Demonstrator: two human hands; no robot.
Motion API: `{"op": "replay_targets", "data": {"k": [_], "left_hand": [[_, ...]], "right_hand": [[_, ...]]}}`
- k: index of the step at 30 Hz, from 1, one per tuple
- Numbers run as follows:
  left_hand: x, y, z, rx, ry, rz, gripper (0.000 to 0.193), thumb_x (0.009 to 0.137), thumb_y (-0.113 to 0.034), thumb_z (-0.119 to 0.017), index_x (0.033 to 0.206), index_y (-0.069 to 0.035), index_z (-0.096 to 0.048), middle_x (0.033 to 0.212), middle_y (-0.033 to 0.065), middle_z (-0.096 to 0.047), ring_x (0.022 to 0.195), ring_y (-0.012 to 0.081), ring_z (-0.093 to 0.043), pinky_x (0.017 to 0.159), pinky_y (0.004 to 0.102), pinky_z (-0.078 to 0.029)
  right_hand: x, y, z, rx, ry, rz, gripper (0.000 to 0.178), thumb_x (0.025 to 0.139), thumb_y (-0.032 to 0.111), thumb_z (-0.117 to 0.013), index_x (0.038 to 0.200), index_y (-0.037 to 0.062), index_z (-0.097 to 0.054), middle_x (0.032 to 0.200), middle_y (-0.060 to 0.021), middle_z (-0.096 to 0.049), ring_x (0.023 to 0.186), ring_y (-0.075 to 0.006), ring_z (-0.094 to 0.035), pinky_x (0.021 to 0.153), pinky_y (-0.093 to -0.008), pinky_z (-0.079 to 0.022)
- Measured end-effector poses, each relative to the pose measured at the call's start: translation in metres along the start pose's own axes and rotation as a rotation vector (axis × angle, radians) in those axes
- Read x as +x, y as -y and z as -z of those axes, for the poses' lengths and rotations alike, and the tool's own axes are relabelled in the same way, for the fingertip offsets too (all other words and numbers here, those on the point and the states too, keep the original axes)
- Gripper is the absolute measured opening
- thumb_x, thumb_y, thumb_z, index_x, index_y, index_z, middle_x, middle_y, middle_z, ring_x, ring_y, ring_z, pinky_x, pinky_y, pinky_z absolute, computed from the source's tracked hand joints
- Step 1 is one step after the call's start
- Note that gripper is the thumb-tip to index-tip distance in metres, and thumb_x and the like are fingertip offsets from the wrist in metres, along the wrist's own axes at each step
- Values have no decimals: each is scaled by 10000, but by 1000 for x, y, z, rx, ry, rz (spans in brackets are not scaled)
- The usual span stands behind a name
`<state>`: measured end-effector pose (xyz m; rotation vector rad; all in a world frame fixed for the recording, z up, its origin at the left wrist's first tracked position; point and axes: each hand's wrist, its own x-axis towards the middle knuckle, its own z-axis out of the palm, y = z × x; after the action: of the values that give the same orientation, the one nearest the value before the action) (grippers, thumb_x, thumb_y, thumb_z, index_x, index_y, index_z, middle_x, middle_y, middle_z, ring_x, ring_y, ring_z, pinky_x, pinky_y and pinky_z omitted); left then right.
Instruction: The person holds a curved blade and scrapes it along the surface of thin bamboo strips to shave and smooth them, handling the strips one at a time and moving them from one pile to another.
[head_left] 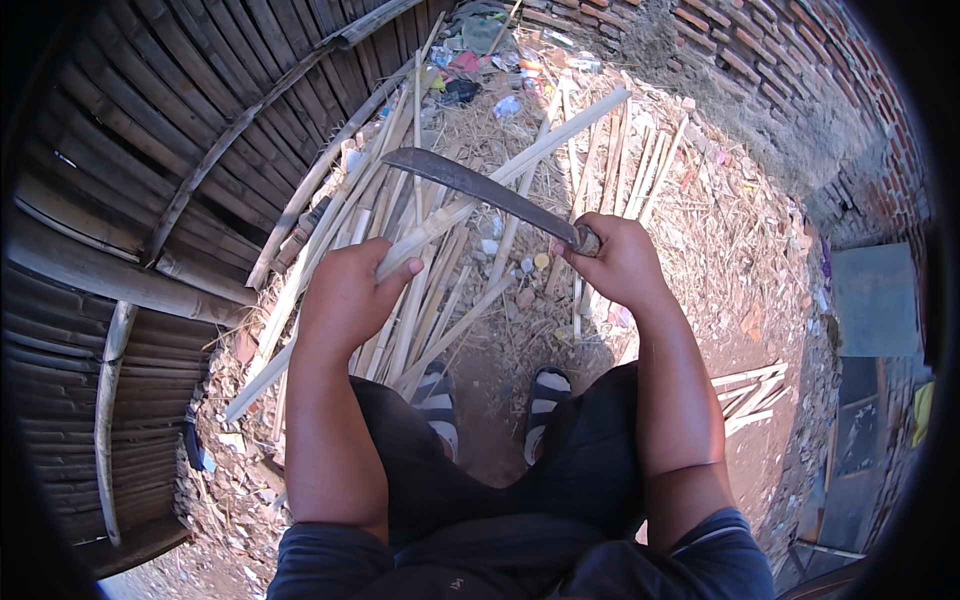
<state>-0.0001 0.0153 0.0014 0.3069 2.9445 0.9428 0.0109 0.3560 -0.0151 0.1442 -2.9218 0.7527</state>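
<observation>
Bamboo strip (437, 226), machete (490, 190) across, brick wall (745, 50) apart

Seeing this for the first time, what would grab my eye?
First, the long, dark, curved metal machete in the right fingers, near the centre. It crosses in front of a long, pale, bamboo-like strip held slanting in the left fingers. A rough red-brick wall rises at the upper right.

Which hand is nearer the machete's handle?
Right. The right hand is wrapped around the machete's handle; the left hand is away to its left, gripping a long, pale bamboo strip.
</observation>
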Motion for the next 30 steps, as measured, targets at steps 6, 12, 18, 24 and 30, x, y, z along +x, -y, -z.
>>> {"op": "replay_targets", "data": {"k": [6,12,18,24,30], "left_hand": [[1,15,-8,31,-104,-188,433,955,-430,-786,1122,-30,-773,978,244,-746,948,473,-712,845,517,-568],[1,-9,-5,27,5,1,418,950,-346,-810,1172,6,-771,1070,260,-758,1044,435,-730,939,460,-560],[0,8,-3,13,-38,-88,449,951,-430,-789,1151,-28,-770,1096,248,-750,1041,472,-706,901,506,-571],[-1,-3,-5,-18,-34,-29,429,955,-374,-803,1104,27,-768,941,266,-741,918,445,-734,845,469,-565],[4,17,-6,60,-48,-105,448,959,-437,-785,1086,-8,-770,900,272,-729,887,483,-708,792,520,-561]], "right_hand": [[-6,30,-13,-61,118,149,281,817,274,-828,1017,93,-746,906,-150,-730,889,-394,-724,777,-493,-572],[-3,14,-3,-86,133,77,282,814,271,-839,1017,96,-752,895,-157,-724,896,-393,-724,792,-497,-569],[-2,20,-6,-74,110,128,310,804,300,-864,1016,99,-763,884,-164,-726,879,-393,-728,769,-489,-564],[-1,9,-9,-10,106,104,350,798,330,-883,1030,91,-775,839,-171,-720,842,-399,-722,745,-482,-557],[-2,13,-10,49,105,173,359,808,334,-881,1042,83,-776,837,-179,-715,832,-405,-715,736,-481,-553]]}}
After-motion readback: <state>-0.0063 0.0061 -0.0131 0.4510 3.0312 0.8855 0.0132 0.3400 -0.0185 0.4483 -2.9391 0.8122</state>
